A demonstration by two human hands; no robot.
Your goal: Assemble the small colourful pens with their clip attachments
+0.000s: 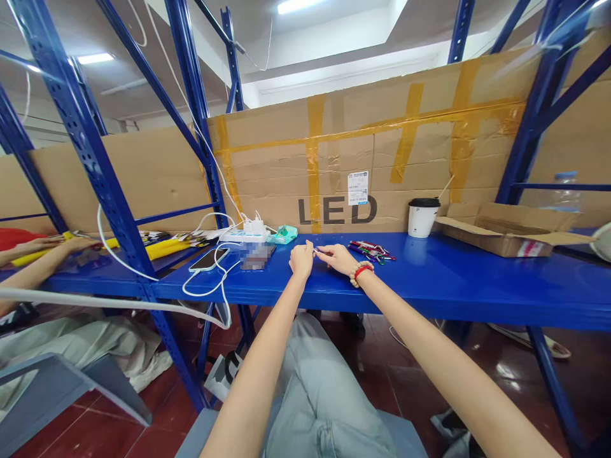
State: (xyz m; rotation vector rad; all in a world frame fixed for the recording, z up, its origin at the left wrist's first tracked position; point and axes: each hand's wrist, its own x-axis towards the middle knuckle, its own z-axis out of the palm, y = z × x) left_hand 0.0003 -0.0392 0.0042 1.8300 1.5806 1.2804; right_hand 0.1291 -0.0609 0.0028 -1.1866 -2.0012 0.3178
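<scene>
My left hand (301,259) is closed in a pinch above the blue tabletop (410,273). Right beside it, my right hand (338,258) reaches in with its fingers together, and the fingertips of both hands meet. Something small and dark shows between them, too small to name. A beaded bracelet and a red band (363,272) circle my right wrist. Just beyond that hand lies a small pile of shiny red, purple and green metal pieces (373,250), which look like carabiner clips.
Left of my hands are a phone (209,260), white cables, a power strip (252,230) and a green packet (285,235). To the right stand a lidded paper cup (422,219) and an open cardboard box (510,238). Blue posts frame the bench; another person's hands (79,244) work at far left.
</scene>
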